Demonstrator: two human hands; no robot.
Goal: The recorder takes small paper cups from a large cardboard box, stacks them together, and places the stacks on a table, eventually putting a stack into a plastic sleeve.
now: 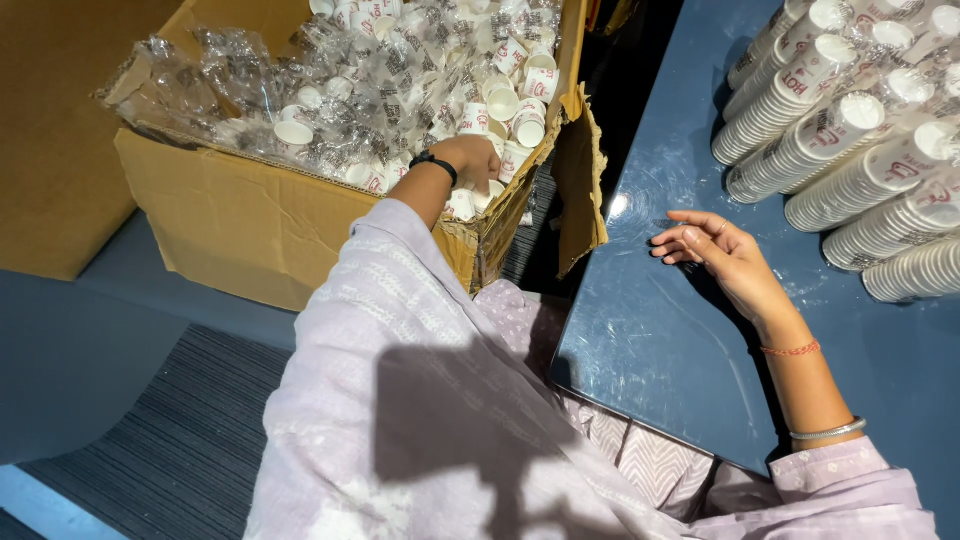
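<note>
Beside the counter (680, 330), down inside the torn cardboard box (250, 220): left hand (470, 155), arm stretched out, wrist bent, fingers curled in among loose white paper cups (505, 100) and crumpled plastic sleeves (240, 80); whether pinching a cup, cannot tell. On the counter, near the stacked cup rows (850, 130) lying on their sides: right hand (715, 250), palm down, fingers loosely spread, holding nothing

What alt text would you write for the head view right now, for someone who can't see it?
Seen from above, a person's left hand reaches into a cardboard box of loose white paper cups and clear plastic wrap, while the right hand rests open on a blue table. Stacked sleeves of cups lie on the table's far side.
</note>
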